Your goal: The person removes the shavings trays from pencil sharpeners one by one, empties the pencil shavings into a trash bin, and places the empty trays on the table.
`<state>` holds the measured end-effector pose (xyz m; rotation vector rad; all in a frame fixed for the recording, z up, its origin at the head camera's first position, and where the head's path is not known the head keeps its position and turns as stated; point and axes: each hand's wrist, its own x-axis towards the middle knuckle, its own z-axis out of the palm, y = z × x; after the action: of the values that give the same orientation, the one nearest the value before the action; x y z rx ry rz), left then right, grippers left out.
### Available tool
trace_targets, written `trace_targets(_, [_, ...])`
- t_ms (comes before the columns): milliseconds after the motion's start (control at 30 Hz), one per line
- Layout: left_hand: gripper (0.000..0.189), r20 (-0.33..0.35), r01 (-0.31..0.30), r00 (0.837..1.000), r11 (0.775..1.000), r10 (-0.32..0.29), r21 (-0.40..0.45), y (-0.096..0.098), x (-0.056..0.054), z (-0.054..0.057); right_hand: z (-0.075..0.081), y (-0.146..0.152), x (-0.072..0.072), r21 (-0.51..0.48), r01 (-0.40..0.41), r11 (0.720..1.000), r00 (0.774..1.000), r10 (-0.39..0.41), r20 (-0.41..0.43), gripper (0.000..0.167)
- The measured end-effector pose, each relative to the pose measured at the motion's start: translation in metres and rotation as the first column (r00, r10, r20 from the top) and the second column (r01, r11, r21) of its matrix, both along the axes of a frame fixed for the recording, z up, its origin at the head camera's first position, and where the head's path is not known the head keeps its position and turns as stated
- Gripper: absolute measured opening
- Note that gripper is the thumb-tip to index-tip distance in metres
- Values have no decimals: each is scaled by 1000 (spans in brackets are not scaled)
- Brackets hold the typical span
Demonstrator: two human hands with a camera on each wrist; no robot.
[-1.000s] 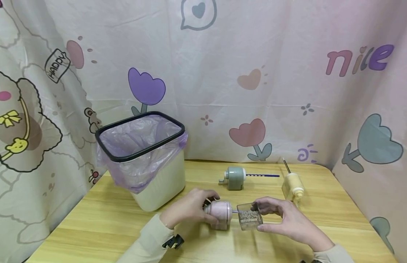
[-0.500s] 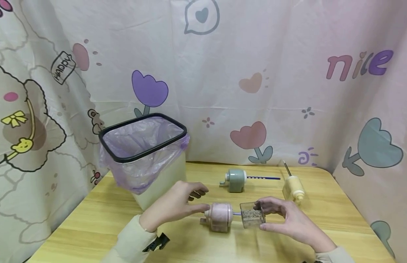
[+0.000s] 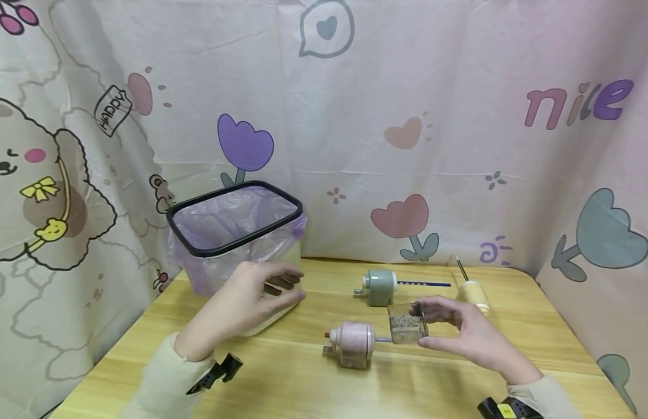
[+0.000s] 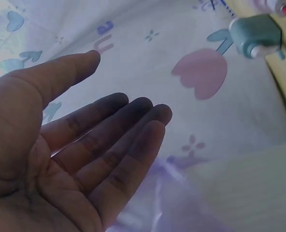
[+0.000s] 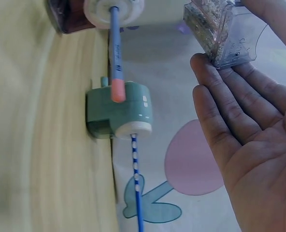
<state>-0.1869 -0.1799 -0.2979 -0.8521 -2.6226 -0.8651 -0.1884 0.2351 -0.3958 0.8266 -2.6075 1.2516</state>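
Our right hand [image 3: 462,331] pinches a clear, boxy plastic drawer [image 3: 408,338] of brown shavings [image 3: 406,322] beside a pink, rounded plastic sharpener [image 3: 355,344] on the yellow wood-grain table [image 3: 292,390]. Our left hand [image 3: 245,299], fingers relaxed, hovers before a cream, purple-lined bin [image 3: 250,234]

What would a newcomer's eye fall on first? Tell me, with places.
Probably the large bin with its purple bag, at the left of the table. Next, the clear box of shavings in the grip of the right hand, raised above the table. Then the pink sharpener, near the table's middle, with a pencil in it.
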Motion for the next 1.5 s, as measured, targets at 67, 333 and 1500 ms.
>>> trace_targets(67, [25, -22, -21, 1000, 1000, 21, 12, -5, 1, 7, 4, 1, -2, 13, 14, 1000, 1000, -14, -9, 56])
trace_targets(333, [24, -89, -102, 990, 991, 110, 91, -29, 7, 29, 23, 5, -11, 25, 31, 999, 999, -30, -39, 59])
trace_targets(1500, [40, -182, -549, 806, 826, 564, 129, -155, 9, 48, 117, 16, -52, -2, 102, 995, 991, -102, -84, 61])
